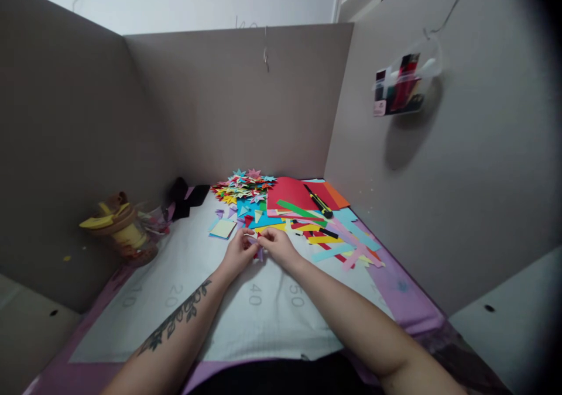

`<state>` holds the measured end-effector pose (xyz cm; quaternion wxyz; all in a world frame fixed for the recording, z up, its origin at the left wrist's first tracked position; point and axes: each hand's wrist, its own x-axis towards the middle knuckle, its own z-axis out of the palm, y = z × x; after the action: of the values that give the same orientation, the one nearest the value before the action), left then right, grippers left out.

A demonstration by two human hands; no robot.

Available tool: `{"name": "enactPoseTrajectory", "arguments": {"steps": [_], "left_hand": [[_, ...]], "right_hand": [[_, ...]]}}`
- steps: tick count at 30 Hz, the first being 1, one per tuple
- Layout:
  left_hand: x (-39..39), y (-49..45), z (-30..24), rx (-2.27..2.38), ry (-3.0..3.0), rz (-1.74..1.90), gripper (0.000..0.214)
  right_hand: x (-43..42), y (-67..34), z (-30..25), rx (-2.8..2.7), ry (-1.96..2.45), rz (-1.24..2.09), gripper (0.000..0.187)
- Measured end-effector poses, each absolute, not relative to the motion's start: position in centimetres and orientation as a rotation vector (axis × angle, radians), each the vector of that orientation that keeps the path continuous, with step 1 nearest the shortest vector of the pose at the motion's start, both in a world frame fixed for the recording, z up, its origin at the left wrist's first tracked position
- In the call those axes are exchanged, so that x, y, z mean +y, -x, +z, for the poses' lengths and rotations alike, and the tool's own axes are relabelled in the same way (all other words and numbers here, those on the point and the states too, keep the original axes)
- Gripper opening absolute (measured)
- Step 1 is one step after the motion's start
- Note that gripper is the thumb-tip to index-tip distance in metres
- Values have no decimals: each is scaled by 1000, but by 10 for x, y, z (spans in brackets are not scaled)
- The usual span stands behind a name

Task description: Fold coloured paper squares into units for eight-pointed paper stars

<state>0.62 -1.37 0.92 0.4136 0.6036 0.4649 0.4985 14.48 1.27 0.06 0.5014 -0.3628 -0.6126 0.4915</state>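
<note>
Both of my hands meet over the white sheet in the middle, with a small folded paper piece (260, 254) in purple and red between them. My left hand (239, 250) pinches its left side. The fingertips of my right hand (276, 244) grip it from the upper right. Parts of the piece are hidden behind my fingers. Just beyond my hands lie small folded paper triangles (243, 210) in purple, red and pale colours. A stack of square paper sheets (223, 229) rests to the left of them.
Folded paper stars (246, 185) are heaped at the back. Red paper sheets (287, 196) lie beside them, with a yellow-black utility knife (319, 202) on top. Coloured paper strips (333, 246) spread to the right. A pot (127, 237) stands left; a plastic container (404, 88) hangs on the right wall.
</note>
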Motion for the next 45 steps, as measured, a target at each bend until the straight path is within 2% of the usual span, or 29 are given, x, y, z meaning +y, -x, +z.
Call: {"name": "enactPoseTrajectory", "arguments": {"steps": [11,18,27,31,38,45], "left_hand": [[-13,-2,4,1173,-1609,1160,34],[-10,0,5,1212,-1577,1241,33],[-12,-4,9,1226,-1462,1313,34],[-10,-2,10,1263,-1360,1383,35],[-2,5,10,1295,-1085,1539,45],[1,8,7,1246,-1014,1548,46]], "right_hand": [[17,-147,2,-1451,888,1174,15],[17,-150,0,-1525,891,1215,16],[18,-147,-4,-1631,948,1094,18],[20,-149,-5,-1690,1017,954,21],[47,-146,-4,-1803,1241,519,25],[95,-127,-9,-1975,1358,356,27]]}}
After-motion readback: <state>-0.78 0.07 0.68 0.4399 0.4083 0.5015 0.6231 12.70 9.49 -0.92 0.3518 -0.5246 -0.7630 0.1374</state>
